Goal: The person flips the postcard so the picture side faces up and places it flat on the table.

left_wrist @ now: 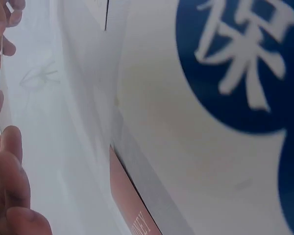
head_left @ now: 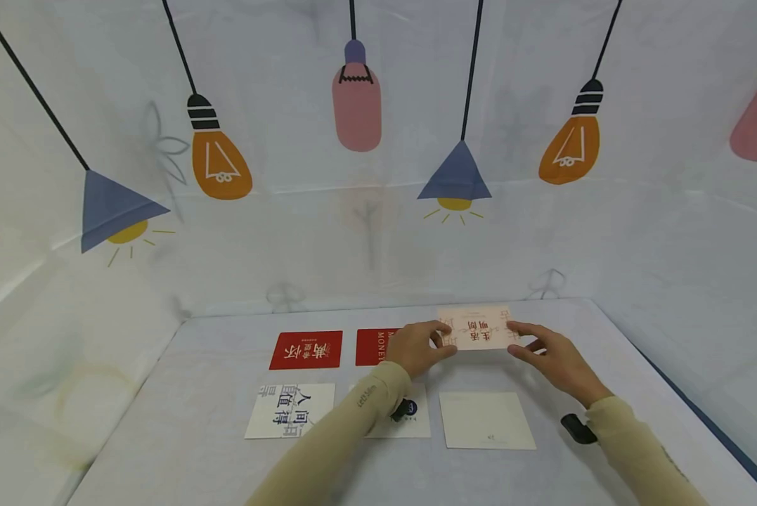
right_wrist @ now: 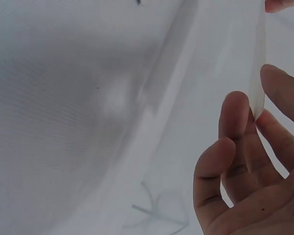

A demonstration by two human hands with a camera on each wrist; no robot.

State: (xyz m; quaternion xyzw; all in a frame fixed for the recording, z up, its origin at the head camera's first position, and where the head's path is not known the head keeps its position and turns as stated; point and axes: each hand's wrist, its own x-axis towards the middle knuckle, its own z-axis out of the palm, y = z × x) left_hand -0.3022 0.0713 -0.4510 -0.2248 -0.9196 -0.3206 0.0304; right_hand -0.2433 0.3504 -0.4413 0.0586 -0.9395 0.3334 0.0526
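Observation:
A pale pink card [head_left: 477,328] with red lettering is held up over the back of the table, its characters upside down in the head view. My left hand [head_left: 416,346] pinches its left edge between thumb and fingers. At the opposite edge, the thumb and fingers of my right hand [head_left: 555,360] pinch it too. Seen nearly edge-on in the right wrist view, the thin card [right_wrist: 258,63] runs between fingers and thumb. A red card [head_left: 373,347] with "MONEY" on it lies beside my left hand, partly hidden by it.
Another red card [head_left: 306,350] lies at the back left. In front are a white card with blue characters [head_left: 289,411], a white card with a dark round mark [head_left: 419,422] under my left forearm, and a cream card [head_left: 488,422]. A lamp-patterned sheet [head_left: 378,232] hangs behind the table.

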